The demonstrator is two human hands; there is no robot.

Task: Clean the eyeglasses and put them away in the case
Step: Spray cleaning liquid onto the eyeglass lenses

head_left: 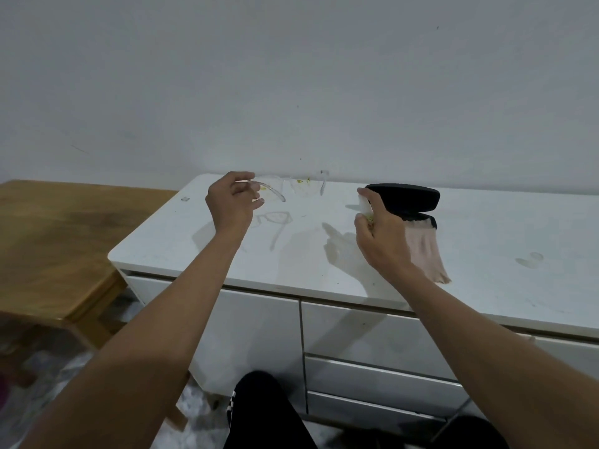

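Clear-framed eyeglasses (301, 186) with yellow-green smears on the lenses hang in the air above the white cabinet top (324, 267), temples unfolded. My left hand (235, 202) grips their left temple. My right hand (376, 231) pinches a small white wipe (364, 205) stained yellow-green, held just right of the glasses and apart from them. A black hard case (405, 197) lies open behind my right hand, near the wall. A pink cloth (424, 251) hangs out of the case onto the cabinet top.
The cabinet stands against a grey wall and has drawers (372, 377) below its front edge. A lower wooden table (55, 241) adjoins it on the left. Faint smudges (528, 259) mark the top at right. My dark trouser knees (262, 413) are under the front.
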